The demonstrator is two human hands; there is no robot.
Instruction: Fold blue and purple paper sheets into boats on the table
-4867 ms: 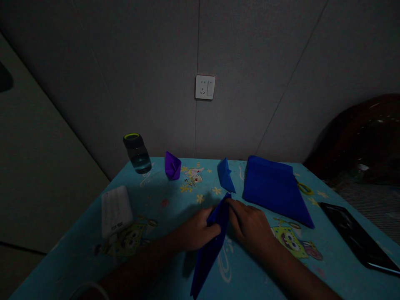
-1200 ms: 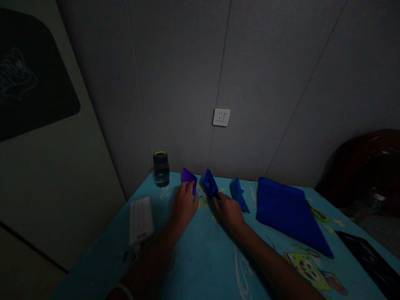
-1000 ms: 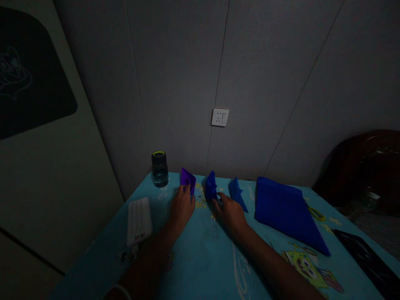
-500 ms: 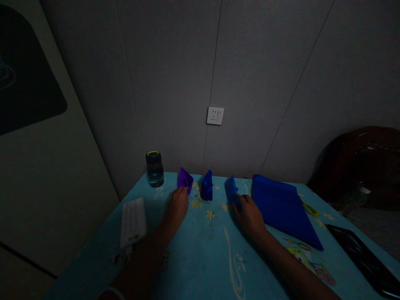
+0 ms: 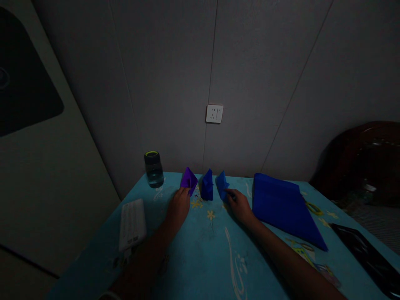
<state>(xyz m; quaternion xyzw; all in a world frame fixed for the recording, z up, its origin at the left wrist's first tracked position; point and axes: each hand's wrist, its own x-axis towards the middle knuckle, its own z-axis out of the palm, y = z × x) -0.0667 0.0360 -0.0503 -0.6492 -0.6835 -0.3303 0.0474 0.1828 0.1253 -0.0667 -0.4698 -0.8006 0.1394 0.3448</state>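
Observation:
Three folded paper boats stand in a row near the far edge of the table. My left hand (image 5: 179, 203) pinches the near end of the purple paper boat (image 5: 189, 180). In the middle, the dark blue paper boat (image 5: 207, 186) stands untouched. On the right, the lighter blue paper boat (image 5: 221, 184) has its near end between the fingers of my right hand (image 5: 238, 204). My fingertips are partly hidden in the dim light.
A water bottle (image 5: 153, 170) stands at the far left, with a white power bank (image 5: 133, 223) nearer. Blue paper sheets (image 5: 281, 204) lie right, beside yellow-handled scissors (image 5: 314, 208) and a black glossy object (image 5: 365, 256). Behind the patterned tablecloth (image 5: 203, 250) rises a wall with a socket (image 5: 214, 113).
My right hand has moved left with the lighter blue boat, closer to the dark blue one. The purple boat in my left hand has shifted slightly right.

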